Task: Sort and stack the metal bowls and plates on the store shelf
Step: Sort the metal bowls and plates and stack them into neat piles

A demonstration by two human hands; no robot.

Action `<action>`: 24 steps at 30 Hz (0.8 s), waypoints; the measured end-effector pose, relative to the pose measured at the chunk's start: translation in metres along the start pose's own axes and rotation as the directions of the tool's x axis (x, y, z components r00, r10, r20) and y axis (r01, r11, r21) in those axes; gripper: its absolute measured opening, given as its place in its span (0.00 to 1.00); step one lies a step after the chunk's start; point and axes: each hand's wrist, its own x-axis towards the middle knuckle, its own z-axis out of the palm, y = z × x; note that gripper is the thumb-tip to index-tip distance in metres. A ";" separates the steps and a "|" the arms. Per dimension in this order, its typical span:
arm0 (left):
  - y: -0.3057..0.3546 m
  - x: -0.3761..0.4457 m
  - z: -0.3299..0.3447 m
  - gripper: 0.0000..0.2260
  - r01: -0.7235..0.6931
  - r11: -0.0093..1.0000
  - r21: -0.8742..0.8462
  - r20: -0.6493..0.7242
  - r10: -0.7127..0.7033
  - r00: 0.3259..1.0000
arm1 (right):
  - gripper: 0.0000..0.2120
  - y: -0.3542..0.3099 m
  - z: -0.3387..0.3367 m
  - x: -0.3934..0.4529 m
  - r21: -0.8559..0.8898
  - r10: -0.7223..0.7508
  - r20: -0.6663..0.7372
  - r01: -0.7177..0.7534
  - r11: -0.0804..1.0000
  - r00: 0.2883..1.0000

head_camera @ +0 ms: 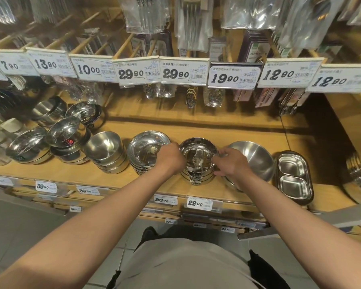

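Observation:
A stack of small shiny metal bowls [197,161] stands mid-shelf on the wooden shelf [196,130]. My left hand [170,158] grips the stack's left rim with curled fingers. My right hand [231,161] holds its right side, fingers curved round the top bowl's rim. Left of it sits a stack of shallow metal plates [144,151], then a stack of matte bowls [106,151]. A large matte bowl [256,157] stands just right of my right hand, partly hidden by it.
Two-compartment steel trays [293,177] lie at the right. More shiny bowl stacks [68,138] crowd the left end. Price tags [176,70] and hanging cutlery packs overhang the shelf. The shelf's back strip is bare wood.

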 end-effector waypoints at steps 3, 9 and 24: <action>0.002 -0.004 0.003 0.17 0.036 0.998 -0.054 0.035 -0.034 0.999 | 0.12 0.001 0.001 0.002 -0.008 0.011 0.000 -0.011 1.000 1.000; 0.003 -0.005 0.003 0.17 0.055 0.989 -0.136 0.042 -0.050 0.998 | 0.17 0.006 0.001 0.002 -0.023 0.004 -0.013 -0.004 1.000 1.000; -0.001 -0.004 0.001 0.17 0.058 0.989 -0.135 0.050 -0.052 0.997 | 0.15 0.004 0.000 -0.005 -0.066 -0.058 -0.023 0.056 0.996 0.998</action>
